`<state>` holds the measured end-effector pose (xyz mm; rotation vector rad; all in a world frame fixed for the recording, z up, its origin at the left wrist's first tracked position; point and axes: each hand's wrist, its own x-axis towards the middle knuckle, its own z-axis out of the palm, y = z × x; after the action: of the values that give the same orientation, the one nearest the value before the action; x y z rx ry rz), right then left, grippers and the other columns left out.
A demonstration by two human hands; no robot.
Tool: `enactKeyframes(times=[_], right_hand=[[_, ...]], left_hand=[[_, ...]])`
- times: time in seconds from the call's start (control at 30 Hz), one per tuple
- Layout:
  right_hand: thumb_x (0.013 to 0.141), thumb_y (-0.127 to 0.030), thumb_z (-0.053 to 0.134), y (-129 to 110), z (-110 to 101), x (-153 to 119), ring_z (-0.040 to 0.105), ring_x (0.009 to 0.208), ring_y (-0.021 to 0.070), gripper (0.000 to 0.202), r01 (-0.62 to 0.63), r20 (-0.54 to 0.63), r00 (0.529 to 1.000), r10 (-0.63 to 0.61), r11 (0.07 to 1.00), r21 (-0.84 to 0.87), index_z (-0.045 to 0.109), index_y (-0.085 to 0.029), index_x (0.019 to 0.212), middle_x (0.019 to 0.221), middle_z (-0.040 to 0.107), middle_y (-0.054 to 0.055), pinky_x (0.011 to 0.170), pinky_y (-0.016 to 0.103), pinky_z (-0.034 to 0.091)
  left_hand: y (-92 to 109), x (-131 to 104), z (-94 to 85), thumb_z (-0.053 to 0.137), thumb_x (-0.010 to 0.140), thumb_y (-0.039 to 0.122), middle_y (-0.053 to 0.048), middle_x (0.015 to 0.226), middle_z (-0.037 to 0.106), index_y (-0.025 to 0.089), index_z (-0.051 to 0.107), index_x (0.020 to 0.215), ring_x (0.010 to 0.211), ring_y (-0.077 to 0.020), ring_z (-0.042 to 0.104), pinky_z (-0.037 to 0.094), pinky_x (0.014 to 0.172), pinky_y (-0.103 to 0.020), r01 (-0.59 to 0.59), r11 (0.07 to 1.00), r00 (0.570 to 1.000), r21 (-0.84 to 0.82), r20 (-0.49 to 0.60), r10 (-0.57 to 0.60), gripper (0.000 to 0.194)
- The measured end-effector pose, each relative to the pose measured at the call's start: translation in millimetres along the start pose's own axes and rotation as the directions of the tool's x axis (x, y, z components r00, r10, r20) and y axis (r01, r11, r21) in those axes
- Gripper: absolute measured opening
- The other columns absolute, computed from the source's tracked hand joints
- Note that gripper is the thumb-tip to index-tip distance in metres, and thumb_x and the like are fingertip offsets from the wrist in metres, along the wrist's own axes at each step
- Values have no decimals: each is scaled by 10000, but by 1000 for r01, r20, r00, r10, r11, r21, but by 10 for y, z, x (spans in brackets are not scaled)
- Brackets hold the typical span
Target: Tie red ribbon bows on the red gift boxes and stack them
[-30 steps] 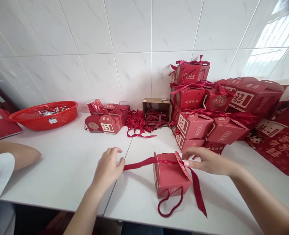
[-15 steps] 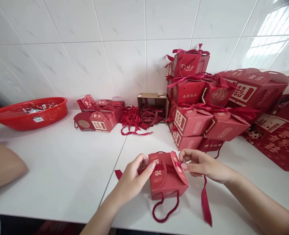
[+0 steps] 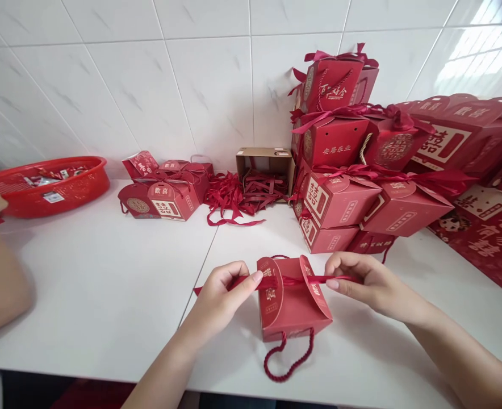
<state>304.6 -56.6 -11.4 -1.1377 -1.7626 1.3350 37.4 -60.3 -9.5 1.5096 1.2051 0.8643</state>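
A small red gift box (image 3: 293,309) stands on the white table, its curved top flaps folded together and a dark rope handle (image 3: 289,372) looping toward the front edge. Across its top runs a red ribbon (image 3: 292,280), stretched between both hands. At the box's left side, my left hand (image 3: 234,287) pinches the ribbon, with the thumb near the left flap. My right hand (image 3: 353,277) pinches the ribbon a little to the right of the box, its fingers curled and not touching the box.
Stacked red boxes (image 3: 340,199) rise behind my right hand. Behind lie a carton (image 3: 263,152) of ribbons, loose ribbons (image 3: 225,193) and more boxes (image 3: 166,193). At left are a red basket (image 3: 63,190) and another person's arm (image 3: 1,272).
My right hand has moved right, away from the box, drawing the ribbon straight across the top. My left hand still grips its side. The view has shifted slightly.
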Motion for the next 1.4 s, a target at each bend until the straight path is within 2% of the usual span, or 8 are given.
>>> enactKeyframes(times=[0.3,0.67,0.8,0.93,1.07,1.17,1.27,1.4], right_hand=[[800,-565,594,-19,-49,24,261,488,74,407,-130,-145,982,119,989,-67,578,-184,655,559,366,-40,452,248,213],[852,-552,535,229,-2,81,357,576,109,381,-37,-18,999,33,964,-262,574,-194,727,634,436,-17,525,260,293],[870,-498,540,239,-44,26,474,652,138,284,21,-134,989,-70,940,-340,539,-221,932,738,532,2,581,267,387],[891,-408,539,109,-93,-163,548,918,219,242,115,-321,888,-328,835,-538,533,-244,1069,1051,598,88,770,344,438],[938,-331,450,-18,34,-320,511,647,170,234,155,57,987,-150,807,-570,619,-230,812,746,605,53,587,301,384],[943,-316,400,35,215,-290,480,603,158,314,95,167,986,1,819,-566,589,-220,712,685,590,33,578,297,361],[941,-360,386,151,343,-200,517,671,179,266,-46,13,998,59,891,-452,596,-226,846,789,624,44,618,309,401],[927,-466,431,223,389,-135,568,978,214,310,-7,-205,979,0,1000,-31,567,-256,1110,1110,612,72,806,337,466]], left_hand=[[68,13,-8,573,805,398,42,580,244,188,278,572,545,-95,227,202,505,-246,24,999,999,-25,-25,-25,430],[-215,-28,-121,545,818,502,55,589,227,192,338,617,512,-89,195,142,471,-218,223,974,970,-46,105,-218,424],[-239,-82,-128,527,841,494,12,718,466,204,502,731,637,-125,429,320,553,-217,94,991,993,91,-82,-87,311],[-227,-281,-182,534,841,458,-19,886,590,232,590,857,785,-173,520,395,697,-241,-16,974,912,225,-395,106,234],[-210,-511,-154,497,867,437,-7,652,586,227,637,721,608,-175,510,355,570,-245,30,960,996,277,-92,-5,292],[-241,-529,-70,475,884,400,-19,729,645,281,686,986,683,-208,576,366,605,-258,99,939,993,330,32,-116,262],[-291,-435,-17,479,879,378,-25,810,649,299,502,1322,743,-208,594,396,662,-273,183,962,983,203,-31,-181,450],[-287,-310,-40,558,839,349,-39,1046,604,294,374,1403,841,-167,583,426,681,-255,100,948,980,-303,-133,-146,596]])
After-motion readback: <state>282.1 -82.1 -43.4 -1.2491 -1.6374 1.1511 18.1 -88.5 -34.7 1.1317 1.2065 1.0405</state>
